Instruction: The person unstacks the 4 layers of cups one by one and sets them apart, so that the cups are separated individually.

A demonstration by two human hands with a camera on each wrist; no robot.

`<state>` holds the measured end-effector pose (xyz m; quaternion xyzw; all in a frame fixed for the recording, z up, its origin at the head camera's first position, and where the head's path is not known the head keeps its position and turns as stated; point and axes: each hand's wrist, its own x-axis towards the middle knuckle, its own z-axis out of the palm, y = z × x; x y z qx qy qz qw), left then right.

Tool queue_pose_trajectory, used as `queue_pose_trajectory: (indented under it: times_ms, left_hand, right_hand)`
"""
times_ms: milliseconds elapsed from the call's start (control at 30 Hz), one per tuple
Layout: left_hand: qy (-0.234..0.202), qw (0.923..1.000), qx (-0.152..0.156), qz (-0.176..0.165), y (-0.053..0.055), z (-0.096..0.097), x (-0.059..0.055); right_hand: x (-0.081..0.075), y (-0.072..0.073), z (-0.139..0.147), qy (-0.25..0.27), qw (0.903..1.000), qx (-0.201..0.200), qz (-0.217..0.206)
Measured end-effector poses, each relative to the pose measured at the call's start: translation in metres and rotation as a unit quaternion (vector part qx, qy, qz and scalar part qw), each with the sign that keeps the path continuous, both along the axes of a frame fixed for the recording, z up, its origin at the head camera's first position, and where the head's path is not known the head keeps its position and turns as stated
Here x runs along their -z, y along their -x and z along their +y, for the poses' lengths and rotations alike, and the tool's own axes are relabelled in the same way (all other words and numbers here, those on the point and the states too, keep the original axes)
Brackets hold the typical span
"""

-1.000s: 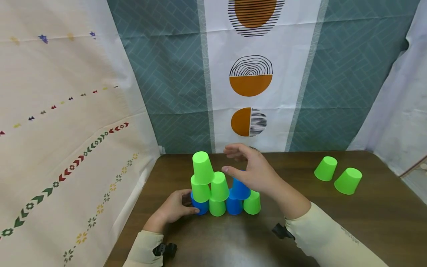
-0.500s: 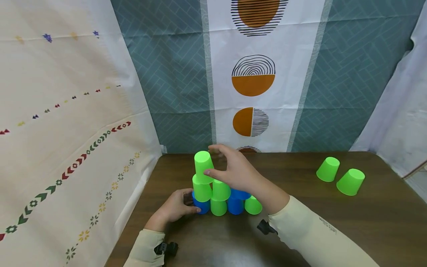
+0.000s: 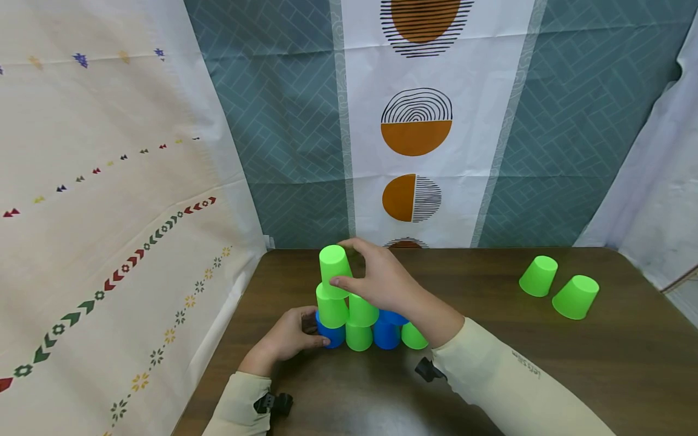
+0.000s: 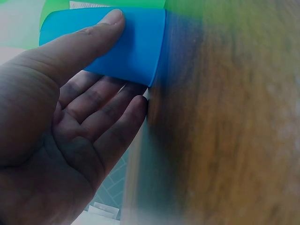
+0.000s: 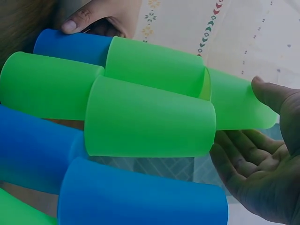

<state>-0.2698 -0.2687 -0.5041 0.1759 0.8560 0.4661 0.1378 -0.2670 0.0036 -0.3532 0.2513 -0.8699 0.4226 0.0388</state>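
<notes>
Upside-down cups stand stacked in tiers on the table. My left hand [image 3: 283,340] holds the blue cup [image 3: 334,333] at the bottom left, thumb on its front and fingers behind, as the left wrist view shows. The top green cup [image 3: 335,264] sits above two green cups, the left one [image 3: 330,310] and the right one [image 3: 364,312]. My right hand [image 3: 386,280] grips that top cup, thumb on its near side and fingers on the far side. A blue middle-tier cup [image 5: 140,197] is partly hidden behind my right hand in the head view.
Along the bottom tier stand a green cup [image 3: 358,338], another blue cup [image 3: 386,335] and a green end cup [image 3: 412,337]. Two separate green cups, one [image 3: 538,276] behind the other [image 3: 575,297], stand at the right on the brown table [image 3: 491,339]. Patterned cloth hangs behind and left.
My right hand has moved left from over the blue middle-tier cup to the top green cup and closed around it. My left hand stays at the bottom-left blue cup.
</notes>
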Motion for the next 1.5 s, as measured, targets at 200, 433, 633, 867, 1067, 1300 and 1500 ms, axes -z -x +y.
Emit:
queue_pose_trajectory:
  times_ms: [200,433,633,867,1067,1300,1500]
  left_hand:
    - [0.001,1.0000,0.001,0.001,0.001,0.001,0.000]
    - [-0.003,1.0000,0.005,0.002,0.002,0.001,0.001]
    - [-0.001,1.0000,0.004,0.002,0.001,0.002,-0.001]
    - [0.002,1.0000,-0.001,0.006,0.000,0.003,-0.002]
    - [0.006,0.9999,-0.006,0.009,0.000,0.003,-0.001]
    - [0.009,0.9999,-0.010,0.005,0.000,0.004,-0.001]
    - [0.007,0.9999,-0.011,0.005,-0.001,0.002,0.001]
  right_hand:
    - [0.003,0.001,0.001,0.004,0.9999,0.008,0.008]
    - [0.000,-0.003,0.009,0.036,0.9991,0.025,0.000]
    - [-0.001,-0.005,0.023,0.053,0.9980,0.033,0.013]
    - [-0.004,-0.012,0.045,0.085,0.9953,0.037,0.029]
    - [-0.001,-0.016,0.066,0.100,0.9930,0.051,0.035]
    - [0.002,-0.020,0.094,0.091,0.9925,0.069,0.045]
    - [0.006,-0.022,0.118,0.089,0.9899,0.091,0.062]
